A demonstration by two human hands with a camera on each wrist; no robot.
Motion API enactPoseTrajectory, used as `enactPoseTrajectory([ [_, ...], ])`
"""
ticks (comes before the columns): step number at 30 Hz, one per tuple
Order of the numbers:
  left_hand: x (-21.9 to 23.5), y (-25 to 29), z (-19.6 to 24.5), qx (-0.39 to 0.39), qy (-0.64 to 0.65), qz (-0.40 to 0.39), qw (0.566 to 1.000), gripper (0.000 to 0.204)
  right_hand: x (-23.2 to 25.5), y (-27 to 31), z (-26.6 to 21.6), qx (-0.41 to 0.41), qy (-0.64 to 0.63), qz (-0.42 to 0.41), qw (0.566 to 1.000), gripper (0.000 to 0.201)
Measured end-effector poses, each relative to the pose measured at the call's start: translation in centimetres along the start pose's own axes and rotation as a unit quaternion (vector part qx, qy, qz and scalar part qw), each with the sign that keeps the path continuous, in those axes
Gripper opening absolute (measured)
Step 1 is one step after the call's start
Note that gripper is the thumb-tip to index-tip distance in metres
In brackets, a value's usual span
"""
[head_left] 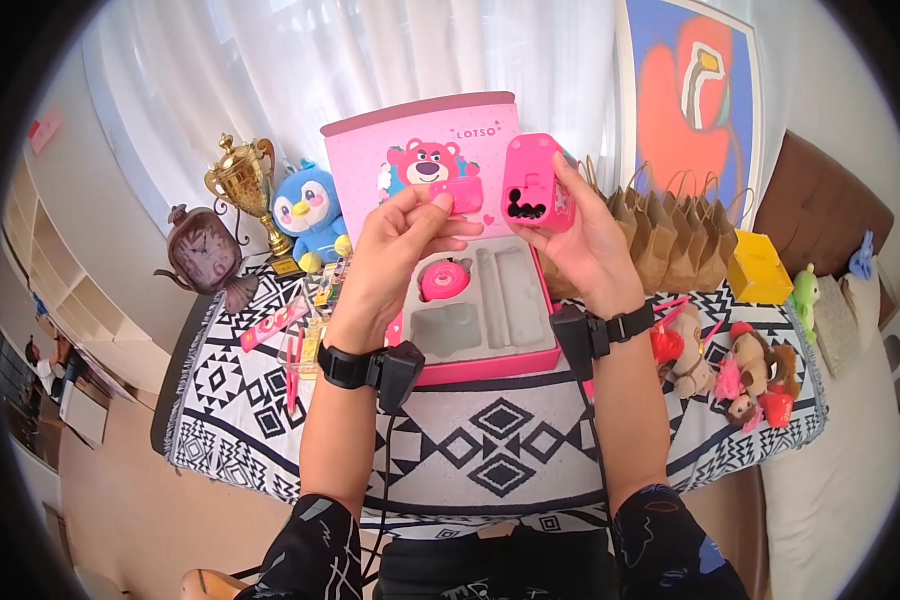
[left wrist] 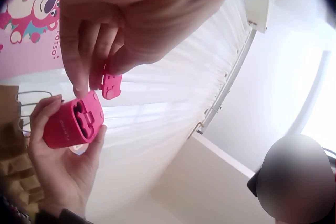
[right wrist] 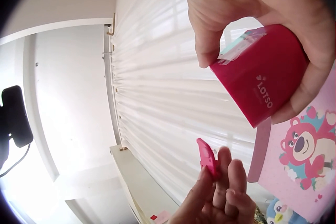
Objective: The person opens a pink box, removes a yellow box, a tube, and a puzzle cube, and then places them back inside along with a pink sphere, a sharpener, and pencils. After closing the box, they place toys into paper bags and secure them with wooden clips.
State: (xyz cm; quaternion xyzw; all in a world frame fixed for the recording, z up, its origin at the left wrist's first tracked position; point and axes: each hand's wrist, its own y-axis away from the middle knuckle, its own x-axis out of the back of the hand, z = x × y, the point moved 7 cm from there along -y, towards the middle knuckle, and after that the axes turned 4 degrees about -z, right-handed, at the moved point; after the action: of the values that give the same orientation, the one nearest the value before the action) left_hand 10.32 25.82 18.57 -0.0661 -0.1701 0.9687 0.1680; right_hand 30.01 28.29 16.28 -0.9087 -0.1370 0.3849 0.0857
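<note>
My left hand [head_left: 395, 250] pinches a small pink plastic cover [head_left: 458, 196] between thumb and fingers. Clips show along the cover's inner side in the left wrist view [left wrist: 111, 85]. Across from it, my right hand [head_left: 592, 240] grips a pink plastic case [head_left: 536, 165] marked LOTSO. A dark shaped opening in the case faces back toward me. Both pieces are held up above an open pink gift box [head_left: 490, 372], a short gap apart. Inside the box, a grey moulded insert [head_left: 515, 342] has bare recesses and one round pink item [head_left: 445, 281] with a bear face.
Left of the box stand a blue penguin plush [head_left: 308, 205], a gold trophy [head_left: 242, 185] and an ornate clock [head_left: 205, 250]. Brown paper bags [head_left: 670, 240] and a yellow box [head_left: 760, 268] line the right rear. Small plush toys [head_left: 755, 370] lie on the patterned tablecloth [head_left: 495, 440].
</note>
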Motion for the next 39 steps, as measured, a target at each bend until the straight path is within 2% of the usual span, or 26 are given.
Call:
enactPoseTrajectory([
  [2,0.0,-0.4,-0.5,-0.027,0.014,0.002,1.000,0.026,0.0,-0.1,0.1,-0.003,0.010,-0.005,1.000,0.046],
  [6,0.1,-1.0,-1.8,-0.034,0.050,-0.015,0.998,0.029,0.1,-0.3,0.7,-0.021,0.002,-0.008,1.000,0.046],
  [8,-0.6,-0.8,-1.1,-0.044,0.061,0.005,0.997,0.032,0.1,-0.4,1.0,-0.024,0.002,-0.014,1.000,0.047],
  [11,-0.8,-0.8,-1.1,-0.015,0.057,-0.028,0.998,0.032,0.0,-0.8,1.4,-0.030,-0.003,-0.029,0.999,0.049],
  [15,-1.1,-1.1,-1.6,-0.023,0.086,-0.018,0.996,0.033,0.0,-1.2,2.0,-0.045,-0.010,-0.058,0.997,0.051],
  [18,-1.5,-0.8,-1.2,-0.042,0.079,0.014,0.996,0.031,-0.6,-1.1,2.1,-0.045,-0.004,-0.072,0.996,0.048],
  [20,-1.6,-0.6,-1.1,-0.034,0.024,0.026,0.999,0.026,-0.8,-1.0,2.2,-0.042,-0.001,-0.078,0.996,0.046],
  [25,-2.4,-0.5,-1.4,-0.053,0.032,0.031,0.998,0.021,-1.2,-0.9,2.4,-0.046,0.003,-0.132,0.990,0.051],
  [29,-2.1,-0.3,-1.3,-0.037,0.026,0.066,0.997,0.019,-1.3,-1.0,2.6,-0.047,-0.009,-0.133,0.990,0.051],
  [33,-2.0,-0.4,-1.7,-0.024,0.020,0.066,0.997,0.019,-1.7,-0.8,2.3,-0.024,-0.006,-0.133,0.991,0.051],
  [36,-2.3,-0.3,-1.9,-0.035,0.012,0.088,0.995,0.019,-1.8,-0.8,2.1,-0.009,-0.003,-0.116,0.993,0.050],
  [39,-2.4,-0.4,-1.9,-0.081,-0.019,0.103,0.991,0.022,-1.6,-0.9,1.9,0.009,0.002,-0.097,0.995,0.049],
])
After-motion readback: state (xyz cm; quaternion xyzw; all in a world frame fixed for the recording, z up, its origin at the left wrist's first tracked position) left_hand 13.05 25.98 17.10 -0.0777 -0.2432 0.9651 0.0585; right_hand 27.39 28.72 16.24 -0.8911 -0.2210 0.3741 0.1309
